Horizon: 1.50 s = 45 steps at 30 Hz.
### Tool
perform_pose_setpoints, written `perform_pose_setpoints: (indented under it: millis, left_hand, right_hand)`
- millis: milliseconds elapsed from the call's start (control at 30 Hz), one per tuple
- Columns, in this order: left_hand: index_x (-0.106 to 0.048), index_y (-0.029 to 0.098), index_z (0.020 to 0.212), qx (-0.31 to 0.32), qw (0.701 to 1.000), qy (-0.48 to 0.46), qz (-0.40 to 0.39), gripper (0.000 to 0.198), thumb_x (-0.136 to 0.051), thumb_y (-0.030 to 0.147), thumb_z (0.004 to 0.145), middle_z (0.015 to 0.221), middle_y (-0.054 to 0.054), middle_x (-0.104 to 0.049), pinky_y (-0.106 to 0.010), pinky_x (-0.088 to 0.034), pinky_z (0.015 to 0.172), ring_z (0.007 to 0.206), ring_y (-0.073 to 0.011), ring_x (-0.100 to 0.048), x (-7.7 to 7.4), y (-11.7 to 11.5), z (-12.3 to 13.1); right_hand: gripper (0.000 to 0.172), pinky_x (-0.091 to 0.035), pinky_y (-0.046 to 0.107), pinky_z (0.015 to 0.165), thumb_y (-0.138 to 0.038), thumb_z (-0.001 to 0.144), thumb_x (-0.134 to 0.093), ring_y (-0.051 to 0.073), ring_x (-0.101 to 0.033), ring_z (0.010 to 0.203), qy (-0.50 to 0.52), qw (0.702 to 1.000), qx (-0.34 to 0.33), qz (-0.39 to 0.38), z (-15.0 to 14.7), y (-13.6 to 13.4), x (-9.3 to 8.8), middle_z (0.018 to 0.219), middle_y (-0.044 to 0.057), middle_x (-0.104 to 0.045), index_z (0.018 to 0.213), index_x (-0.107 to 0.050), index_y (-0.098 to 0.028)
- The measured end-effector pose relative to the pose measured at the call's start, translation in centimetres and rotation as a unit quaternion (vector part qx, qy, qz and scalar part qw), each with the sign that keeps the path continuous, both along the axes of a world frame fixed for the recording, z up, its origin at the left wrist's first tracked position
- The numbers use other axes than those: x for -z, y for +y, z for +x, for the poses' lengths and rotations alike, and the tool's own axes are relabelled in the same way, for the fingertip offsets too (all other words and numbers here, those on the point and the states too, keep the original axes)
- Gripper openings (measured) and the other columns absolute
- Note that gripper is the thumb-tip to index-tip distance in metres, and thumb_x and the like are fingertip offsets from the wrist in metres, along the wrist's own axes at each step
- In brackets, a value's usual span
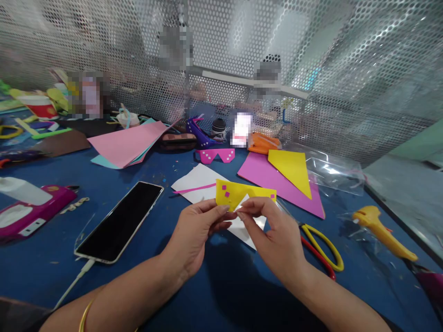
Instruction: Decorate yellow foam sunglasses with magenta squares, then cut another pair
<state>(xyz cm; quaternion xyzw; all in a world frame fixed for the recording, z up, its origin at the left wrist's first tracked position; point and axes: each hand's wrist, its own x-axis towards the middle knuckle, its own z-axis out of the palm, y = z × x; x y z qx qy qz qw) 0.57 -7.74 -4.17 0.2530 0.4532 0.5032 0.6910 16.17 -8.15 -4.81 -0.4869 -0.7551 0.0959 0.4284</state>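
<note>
Pinching yellow cutout (237,191) from below, left grip (195,230) faces right grip (277,233), whose hold's unclear

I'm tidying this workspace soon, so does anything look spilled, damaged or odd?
Nothing looks spilled or broken, but tiny scraps lie loose on the blue table, left of the pink glasses cutout, looking like stray litter.

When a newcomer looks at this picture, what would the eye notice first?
A pink-spotted yellow piece, in the left hand at the centre, would probably draw the eye first. Behind it lie bright pink glasses. On the left, a large dark-screened phone rests on the blue table.
</note>
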Motion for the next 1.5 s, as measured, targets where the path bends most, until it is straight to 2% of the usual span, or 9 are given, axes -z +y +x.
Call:
perform_pose_setpoints:
  millis: [200, 533, 867, 1067, 1133, 1267, 1333, 1367, 1500]
  left_hand:
    - [-0.079, 0.014, 0.087, 0.007, 1.000, -0.001, -0.014, 0.012, -0.076, 0.019, 0.077, 0.091, -0.008, -0.077, -0.018, -0.052, 0.064, 0.074, -0.0124, -0.070, 0.1, -0.1, 0.0]
    - [-0.079, 0.013, 0.089, -0.004, 1.000, -0.005, -0.020, 0.013, -0.075, 0.015, 0.076, 0.092, -0.009, -0.077, -0.019, -0.052, 0.068, 0.079, -0.0132, -0.069, 0.1, 0.0, 0.0]
    - [-0.079, 0.014, 0.083, -0.006, 1.000, 0.001, -0.024, 0.016, -0.079, 0.015, 0.068, 0.085, -0.008, -0.077, -0.019, -0.050, 0.064, 0.074, -0.0127, -0.067, 0.0, -0.1, 0.2]
    - [-0.079, 0.015, 0.080, -0.006, 0.999, 0.015, -0.038, 0.012, -0.077, 0.016, 0.069, 0.088, -0.008, -0.077, -0.018, -0.048, 0.059, 0.073, -0.0135, -0.068, -0.1, -0.1, 0.1]
    - [-0.079, 0.015, 0.079, -0.006, 0.999, 0.027, -0.044, 0.010, -0.077, 0.018, 0.069, 0.085, -0.007, -0.076, -0.017, -0.044, 0.054, 0.071, -0.0131, -0.068, -0.1, -0.1, 0.1]
    - [-0.078, 0.015, 0.079, -0.001, 0.998, 0.058, -0.013, 0.011, -0.078, 0.020, 0.069, 0.083, -0.006, -0.074, -0.017, -0.041, 0.051, 0.067, -0.0121, -0.066, 0.1, -0.2, 0.1]
    - [-0.078, 0.015, 0.080, 0.010, 0.997, 0.076, 0.009, 0.013, -0.078, 0.021, 0.069, 0.083, -0.006, -0.074, -0.018, -0.040, 0.049, 0.065, -0.0119, -0.065, 0.2, -0.3, 0.2]
    - [-0.078, 0.015, 0.081, 0.019, 0.996, 0.086, 0.016, 0.013, -0.078, 0.022, 0.069, 0.080, -0.006, -0.074, -0.018, -0.039, 0.049, 0.063, -0.0118, -0.064, 0.2, -0.4, 0.3]
    - [-0.079, 0.015, 0.080, 0.051, 0.990, 0.123, 0.037, 0.013, -0.077, 0.023, 0.070, 0.063, -0.003, -0.070, -0.019, -0.037, 0.049, 0.058, -0.0116, -0.060, 0.1, -0.6, 0.3]
  right_hand:
    - [0.009, -0.053, 0.026, 0.068, -0.018, 0.092, -0.056, 0.015, -0.069, 0.074, -0.017, 0.999, -0.028, -0.009, 0.1, 0.1, -0.1, 0.083, -0.001, -0.072, 0.090, -0.061, -0.025]
    - [0.008, -0.056, 0.022, 0.059, -0.023, 0.088, -0.062, 0.012, -0.070, 0.063, 0.094, 0.992, -0.013, -0.088, -0.1, -0.2, -0.1, 0.080, -0.001, -0.072, 0.095, -0.057, -0.023]
    - [0.008, -0.057, 0.026, 0.062, -0.023, 0.090, -0.058, 0.015, -0.072, 0.069, 0.047, 0.995, -0.003, -0.092, 0.1, -0.1, 0.3, 0.081, 0.000, -0.073, 0.097, -0.055, -0.024]
    - [0.005, -0.053, 0.028, 0.062, -0.023, 0.093, -0.055, 0.017, -0.071, 0.069, -0.032, 0.999, 0.010, -0.035, -0.1, -0.3, 0.3, 0.085, 0.002, -0.074, 0.096, -0.058, -0.025]
    - [0.004, -0.053, 0.030, 0.066, -0.023, 0.093, -0.056, 0.018, -0.071, 0.073, -0.056, 0.998, 0.011, 0.012, 0.0, -0.2, -0.1, 0.086, 0.002, -0.074, 0.094, -0.059, -0.025]
    - [0.007, -0.042, 0.048, 0.102, -0.020, 0.091, -0.059, 0.022, -0.071, 0.094, -0.073, 0.993, 0.015, 0.087, 1.2, 0.5, -1.7, 0.088, -0.001, -0.074, 0.089, -0.059, -0.027]
    - [0.006, -0.034, 0.054, 0.110, -0.022, 0.089, -0.061, 0.024, -0.070, 0.103, -0.040, 0.998, 0.006, 0.054, 2.0, 1.0, -2.6, 0.089, -0.001, -0.074, 0.089, -0.060, -0.027]
    - [0.004, -0.037, 0.054, 0.107, -0.024, 0.089, -0.062, 0.024, -0.070, 0.103, -0.017, 1.000, -0.002, 0.019, 2.3, 1.2, -3.0, 0.088, -0.001, -0.073, 0.089, -0.061, -0.027]
    - [0.006, -0.058, 0.036, 0.072, -0.030, 0.083, -0.067, 0.020, -0.071, 0.079, 0.063, 0.985, -0.062, -0.150, 3.0, 1.7, -3.7, 0.082, 0.001, -0.072, 0.086, -0.065, -0.024]
